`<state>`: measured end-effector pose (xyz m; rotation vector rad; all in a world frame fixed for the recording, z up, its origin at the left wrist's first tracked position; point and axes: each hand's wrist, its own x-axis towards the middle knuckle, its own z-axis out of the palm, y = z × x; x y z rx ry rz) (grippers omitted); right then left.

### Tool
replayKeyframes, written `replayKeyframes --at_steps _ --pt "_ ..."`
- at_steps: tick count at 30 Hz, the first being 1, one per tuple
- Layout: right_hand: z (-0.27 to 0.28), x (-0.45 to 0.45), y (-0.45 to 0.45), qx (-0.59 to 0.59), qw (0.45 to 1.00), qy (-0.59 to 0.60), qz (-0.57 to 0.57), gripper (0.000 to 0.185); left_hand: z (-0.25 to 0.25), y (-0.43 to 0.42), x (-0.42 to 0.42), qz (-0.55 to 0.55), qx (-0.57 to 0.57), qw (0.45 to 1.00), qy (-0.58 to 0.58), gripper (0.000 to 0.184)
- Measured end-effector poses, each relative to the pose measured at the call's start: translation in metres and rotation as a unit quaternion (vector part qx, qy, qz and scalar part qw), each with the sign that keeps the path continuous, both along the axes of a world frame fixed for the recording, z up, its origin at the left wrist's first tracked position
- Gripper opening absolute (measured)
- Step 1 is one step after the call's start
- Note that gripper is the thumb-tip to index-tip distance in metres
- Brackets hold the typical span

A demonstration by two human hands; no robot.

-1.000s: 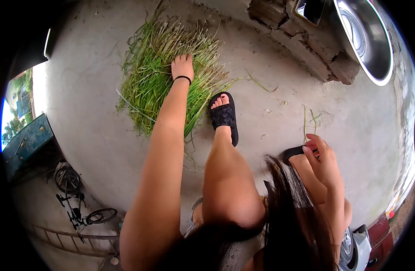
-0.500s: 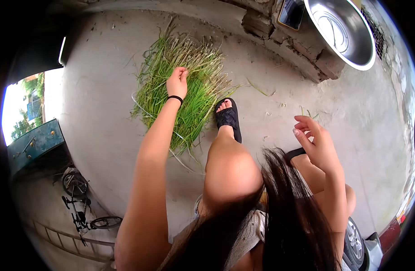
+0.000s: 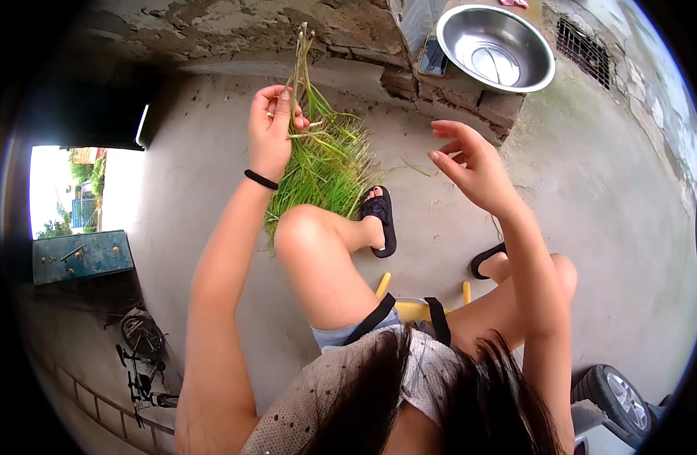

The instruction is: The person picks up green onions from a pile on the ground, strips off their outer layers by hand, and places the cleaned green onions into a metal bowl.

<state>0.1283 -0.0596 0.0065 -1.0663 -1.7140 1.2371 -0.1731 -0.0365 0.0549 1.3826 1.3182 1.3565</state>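
Both hands raised: left hand [image 3: 271, 138] pinching green stalks [image 3: 300, 62], right hand [image 3: 474, 168] half-curled, empty.

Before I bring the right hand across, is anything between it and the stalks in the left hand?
Nothing visible: the gap between the right hand and the stalks in the left hand looks open. The pile lies lower, on the floor, and the basin sits beyond the right hand.
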Motion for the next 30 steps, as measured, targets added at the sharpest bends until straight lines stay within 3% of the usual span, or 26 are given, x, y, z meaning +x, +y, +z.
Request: replayKeyframes --at_steps 2,4,7,8,10,14,20,21,24,26,28,29,30 --pt "0.008 0.004 0.005 0.005 0.998 0.058 -0.006 0.051 0.016 -0.015 0.042 -0.078 -0.046 0.996 -0.022 0.017" --pt "0.006 0.001 0.009 0.013 0.995 0.101 -0.015 0.048 0.020 -0.029 0.076 -0.173 -0.084 0.980 -0.056 0.017" --pt "0.002 0.002 0.018 -0.066 0.987 0.130 0.074 0.037 0.010 -0.041 0.113 -0.240 -0.148 0.952 -0.123 0.017" --pt "-0.003 0.002 0.022 -0.098 0.984 0.115 0.089 0.022 0.004 -0.040 0.120 -0.230 -0.159 0.947 -0.159 0.017" --pt "-0.002 0.010 0.024 -0.109 0.991 0.055 0.054 0.014 0.000 -0.029 0.123 -0.176 -0.165 0.947 -0.213 0.017" --pt "0.000 0.035 0.024 -0.154 0.988 -0.013 0.000 0.012 -0.028 0.005 0.079 -0.055 -0.179 0.947 -0.262 0.015" --pt "-0.003 0.061 0.016 -0.184 0.972 -0.143 -0.008 0.016 -0.087 0.041 -0.055 0.099 -0.201 0.973 0.064 0.020" --pt "-0.005 0.063 0.015 -0.182 0.972 -0.150 -0.012 0.016 -0.110 0.053 -0.090 0.123 -0.183 0.953 0.206 0.023" --pt "-0.007 0.064 0.013 -0.177 0.974 -0.140 -0.005 0.019 -0.118 0.057 -0.114 0.137 -0.185 0.819 0.525 0.042" --pt "0.000 0.057 0.011 -0.175 0.979 -0.107 -0.011 0.023 -0.120 0.046 -0.079 0.150 -0.185 0.682 0.692 0.051" --pt "0.000 0.050 0.012 -0.180 0.980 -0.083 -0.003 0.027 -0.105 0.036 -0.026 0.030 -0.062 0.754 0.653 0.061" --pt "-0.002 0.046 0.013 -0.186 0.980 -0.070 -0.004 0.026 -0.089 0.025 0.016 -0.053 -0.042 0.842 0.535 0.063" --pt "-0.004 0.043 0.013 -0.191 0.980 -0.058 -0.005 0.026 -0.074 0.013 0.057 -0.135 -0.106 0.912 0.373 0.059"
